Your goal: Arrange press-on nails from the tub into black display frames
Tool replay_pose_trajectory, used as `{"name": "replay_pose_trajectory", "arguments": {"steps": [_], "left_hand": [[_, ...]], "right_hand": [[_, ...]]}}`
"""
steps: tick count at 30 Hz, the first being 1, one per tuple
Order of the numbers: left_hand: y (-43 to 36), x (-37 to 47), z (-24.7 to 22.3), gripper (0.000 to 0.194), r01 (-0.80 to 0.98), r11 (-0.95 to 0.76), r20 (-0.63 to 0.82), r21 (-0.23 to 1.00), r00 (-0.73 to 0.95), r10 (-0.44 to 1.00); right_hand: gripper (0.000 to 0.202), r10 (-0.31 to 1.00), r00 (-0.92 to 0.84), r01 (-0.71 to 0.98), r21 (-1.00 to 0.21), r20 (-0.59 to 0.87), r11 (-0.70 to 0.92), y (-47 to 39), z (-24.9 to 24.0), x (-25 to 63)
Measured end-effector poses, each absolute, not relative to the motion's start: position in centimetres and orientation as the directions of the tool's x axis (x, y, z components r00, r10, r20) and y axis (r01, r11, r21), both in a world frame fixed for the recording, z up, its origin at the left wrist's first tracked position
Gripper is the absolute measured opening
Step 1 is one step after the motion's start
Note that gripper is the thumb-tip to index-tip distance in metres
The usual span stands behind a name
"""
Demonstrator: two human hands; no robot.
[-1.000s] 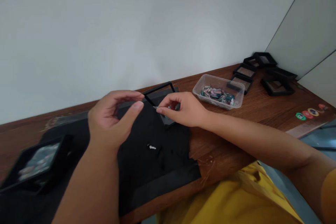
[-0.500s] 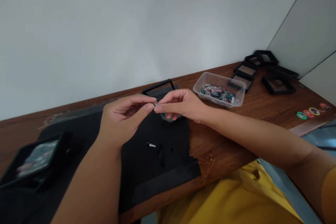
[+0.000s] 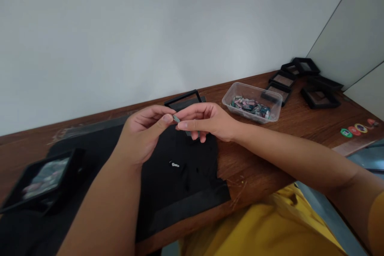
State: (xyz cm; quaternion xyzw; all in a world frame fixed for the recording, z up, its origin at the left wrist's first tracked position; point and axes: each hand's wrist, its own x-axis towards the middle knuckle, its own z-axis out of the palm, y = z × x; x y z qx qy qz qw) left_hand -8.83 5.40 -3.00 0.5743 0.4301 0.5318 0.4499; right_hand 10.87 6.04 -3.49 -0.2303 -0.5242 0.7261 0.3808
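Our fingers (image 3: pixel 167 119) are pinched tight: the left hand (image 3: pixel 142 130) and the right hand (image 3: pixel 214 122) both nip one green bit (image 3: pixel 176 119), tip to tip.

Let's start big. We have a brown worktop (image 3: pixel 255 164), and on it lies a black mat (image 3: pixel 159 184). Over on our left sits a black box (image 3: pixel 75 164) with lots of pink and pale stones (image 3: pixel 46 178) showing in its window. That one looks done to us, or close to it. On our right is a clear tub (image 3: pixel 276 110). A heap of pink and green pieces (image 3: pixel 249 105) lies at the bottom, so plenty is left.

Past the tub, near the wall, we see more black frames (image 3: pixel 322 105). Brown shows in their middles, so we think they are not begun. Just behind our hands is one thin frame (image 3: pixel 181 96). Our hands hide most of what is under them, so we cannot tell how full that spot is.

Now the little things. Some round stickers (image 3: pixel 354 131) are at the right end. One white bit (image 3: pixel 175 165) lies loose on the mat, in front of us. The green bit is up in the air, not put down yet, so we judge we are only partway.
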Motion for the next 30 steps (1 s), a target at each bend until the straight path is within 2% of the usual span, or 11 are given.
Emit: {"name": "replay_pose_trajectory", "arguments": {"steps": [4, 11, 19, 30], "left_hand": [[5.5, -8.6, -2.9, 0.037, -0.088, -0.245, 0.254, 0.965, 0.103, 0.962], [5.7, -8.7, -3.4, 0.030, -0.135, -0.305, 0.317, 0.943, 0.075, 0.946], [5.6, -8.5, -3.1, 0.029, -0.146, -0.311, 0.326, 0.939, 0.087, 0.941], [5.6, -8.7, -3.4, 0.027, -0.108, -0.318, 0.330, 0.942, 0.128, 0.935]], "right_hand": [[0.033, 0.754, -0.646, -0.329, -0.935, 0.119, -0.134, 6.6, -4.1, 11.0], [0.035, 0.721, -0.674, -0.348, -0.931, 0.163, -0.115, 6.9, -4.8, 10.9], [0.024, 0.734, -0.652, -0.362, -0.929, 0.191, -0.080, 6.5, -4.5, 10.6], [0.031, 0.722, -0.659, -0.380, -0.922, 0.209, -0.080, 6.6, -4.4, 10.7]]}}
